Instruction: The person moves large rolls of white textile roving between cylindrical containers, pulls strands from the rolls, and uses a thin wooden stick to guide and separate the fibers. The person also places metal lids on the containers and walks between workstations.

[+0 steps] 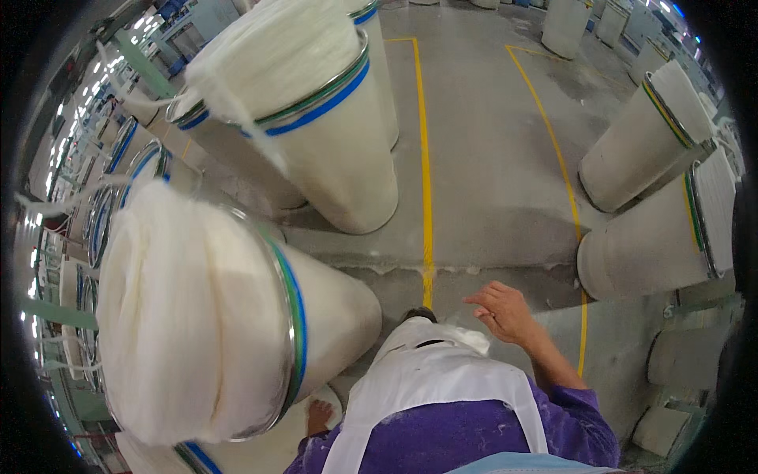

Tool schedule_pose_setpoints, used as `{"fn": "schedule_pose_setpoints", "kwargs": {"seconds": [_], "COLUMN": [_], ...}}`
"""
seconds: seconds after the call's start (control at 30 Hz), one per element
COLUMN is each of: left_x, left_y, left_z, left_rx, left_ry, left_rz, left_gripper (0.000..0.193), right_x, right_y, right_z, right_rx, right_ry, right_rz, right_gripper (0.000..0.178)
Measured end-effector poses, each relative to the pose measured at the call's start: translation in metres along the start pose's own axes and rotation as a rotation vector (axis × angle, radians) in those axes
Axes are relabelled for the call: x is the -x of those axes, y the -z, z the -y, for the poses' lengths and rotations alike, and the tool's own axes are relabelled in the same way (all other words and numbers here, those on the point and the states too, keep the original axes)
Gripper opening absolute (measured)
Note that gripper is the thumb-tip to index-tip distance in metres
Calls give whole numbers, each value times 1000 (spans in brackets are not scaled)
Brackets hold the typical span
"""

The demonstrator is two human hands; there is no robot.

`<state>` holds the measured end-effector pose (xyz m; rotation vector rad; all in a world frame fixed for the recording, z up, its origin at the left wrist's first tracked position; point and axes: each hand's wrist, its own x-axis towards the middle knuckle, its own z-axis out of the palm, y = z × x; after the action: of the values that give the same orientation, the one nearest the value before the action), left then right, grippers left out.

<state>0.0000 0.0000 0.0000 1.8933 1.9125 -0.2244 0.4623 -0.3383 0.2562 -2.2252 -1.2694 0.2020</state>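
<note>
Though near, barrel (338,304) beyond left grip (319,414)

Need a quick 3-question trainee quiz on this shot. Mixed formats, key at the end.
1. True or false: the right hand is wrapped around a yellow rope.
2. Which hand is nearer the big foreground can?
A) left hand
B) right hand
3. Fill in: the foreground can's coloured bands are green and ____.

Key: 1. False, it appears empty. 2. A. 3. Blue.
</note>
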Motion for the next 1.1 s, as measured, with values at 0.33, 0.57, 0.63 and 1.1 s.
{"fn": "schedule_pose_setpoints", "kwargs": {"seconds": [0.33,0.57,0.63,1.1], "left_x": [-61,-81,-69,-214], "left_y": [-167,-97,-66,49], "left_z": [-396,-862,-972,-1272], "left_rx": [-661,71,71,1303], "left_ry": [-872,-984,-1099,-699], "left_rz": [656,442,400,-467], "left_gripper": [33,43,47,73], "right_x": [-157,-207,-225,-718], "right_y": [101,186,203,307], "right_z": [-224,-393,-445,-692], "right_rx": [74,59,75,88], "right_ry": [-158,-584,-688,-218], "right_rz": [5,-163,-165,164], "right_gripper": [30,31,34,32]}}
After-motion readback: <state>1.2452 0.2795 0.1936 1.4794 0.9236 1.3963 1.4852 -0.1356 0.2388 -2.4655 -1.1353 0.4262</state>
